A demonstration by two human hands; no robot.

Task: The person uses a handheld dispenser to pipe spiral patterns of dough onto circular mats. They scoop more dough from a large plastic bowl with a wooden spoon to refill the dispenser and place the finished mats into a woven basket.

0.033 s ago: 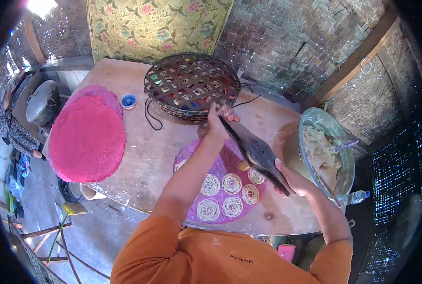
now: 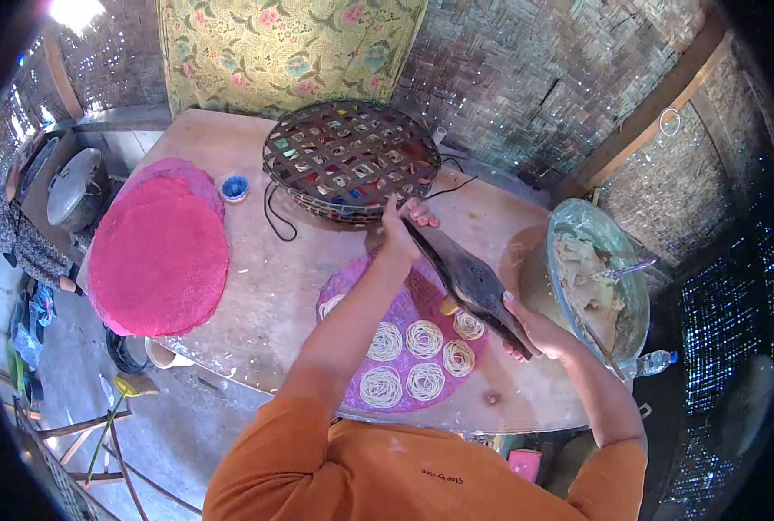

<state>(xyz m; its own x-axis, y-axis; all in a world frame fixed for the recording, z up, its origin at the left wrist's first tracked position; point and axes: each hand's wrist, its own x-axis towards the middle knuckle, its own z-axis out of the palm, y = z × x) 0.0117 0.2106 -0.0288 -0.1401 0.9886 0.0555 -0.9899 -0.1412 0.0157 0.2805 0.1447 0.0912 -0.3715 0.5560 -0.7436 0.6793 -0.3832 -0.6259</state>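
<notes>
A long dark wooden hand press (image 2: 474, 280) slants over the table between my two hands. My left hand (image 2: 403, 227) is closed round its upper left end. At its lower right end, my right hand (image 2: 533, 330) grips with the thumb on top. A small yellowish part (image 2: 449, 306) shows at the press's lower edge. Below lies a round mat of purple-pink mesh (image 2: 409, 395), bearing several coiled rounds of pale dough strands (image 2: 423, 339). My left forearm and the press hide part of the mat.
A lidded woven basket (image 2: 352, 161) stands behind my hands. At right, a big greenish bucket (image 2: 641, 304) holds pale dough (image 2: 588, 278) and a utensil. Pink round mats (image 2: 161, 260) are stacked at left, near a small tub of blue stuff (image 2: 235, 187). A bottle (image 2: 656, 362) lies beyond the bucket.
</notes>
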